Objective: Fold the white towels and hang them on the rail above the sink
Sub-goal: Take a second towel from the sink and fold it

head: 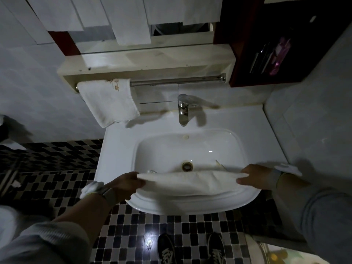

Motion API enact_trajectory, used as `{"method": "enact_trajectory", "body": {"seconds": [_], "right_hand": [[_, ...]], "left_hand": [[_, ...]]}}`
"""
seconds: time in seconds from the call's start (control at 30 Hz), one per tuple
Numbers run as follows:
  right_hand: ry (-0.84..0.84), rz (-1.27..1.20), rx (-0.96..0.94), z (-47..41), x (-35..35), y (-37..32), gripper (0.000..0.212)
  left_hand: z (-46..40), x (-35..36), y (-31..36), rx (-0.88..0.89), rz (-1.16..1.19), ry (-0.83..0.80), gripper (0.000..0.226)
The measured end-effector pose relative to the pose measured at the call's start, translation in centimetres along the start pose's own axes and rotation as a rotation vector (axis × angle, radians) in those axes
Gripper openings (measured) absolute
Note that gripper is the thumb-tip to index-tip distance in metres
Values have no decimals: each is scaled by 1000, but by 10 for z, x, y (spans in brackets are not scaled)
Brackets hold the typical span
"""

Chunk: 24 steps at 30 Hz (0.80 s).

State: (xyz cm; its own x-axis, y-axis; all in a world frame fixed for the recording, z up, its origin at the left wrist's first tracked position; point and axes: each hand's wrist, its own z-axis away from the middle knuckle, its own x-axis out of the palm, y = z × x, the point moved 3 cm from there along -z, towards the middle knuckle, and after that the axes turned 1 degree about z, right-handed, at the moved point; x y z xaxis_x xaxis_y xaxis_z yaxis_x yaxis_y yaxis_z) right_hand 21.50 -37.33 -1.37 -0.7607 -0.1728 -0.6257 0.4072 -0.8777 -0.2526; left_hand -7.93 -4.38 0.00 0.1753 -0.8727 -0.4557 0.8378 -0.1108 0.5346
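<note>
A white towel (190, 182) is stretched flat between my hands over the front edge of the sink (152, 207). My left hand (126, 182) pinches its left end, my right hand (258, 177) grips its right end. Another white towel (108, 101), folded, with a small brown embroidered motif, hangs over the left end of the metal rail (177, 80) under the shelf above the sink. The rest of the rail to the right is bare.
A chrome tap (183, 109) stands behind the basin. A dark red cabinet (247, 54) with bottles is at the upper right. A tiled wall closes the right side. Black-and-white mosaic floor and my shoes (192, 248) lie below.
</note>
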Motion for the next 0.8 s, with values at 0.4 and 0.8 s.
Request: {"method": "enact_trajectory", "body": {"seconds": [0.4, 0.8], "right_hand": [[-167, -682, 238, -13, 47, 11, 48], [-31, -57, 7, -20, 43, 8, 45]], "left_hand": [[-19, 33, -28, -93, 382, -12, 42], [-23, 31, -42, -43, 52, -167, 29]]}}
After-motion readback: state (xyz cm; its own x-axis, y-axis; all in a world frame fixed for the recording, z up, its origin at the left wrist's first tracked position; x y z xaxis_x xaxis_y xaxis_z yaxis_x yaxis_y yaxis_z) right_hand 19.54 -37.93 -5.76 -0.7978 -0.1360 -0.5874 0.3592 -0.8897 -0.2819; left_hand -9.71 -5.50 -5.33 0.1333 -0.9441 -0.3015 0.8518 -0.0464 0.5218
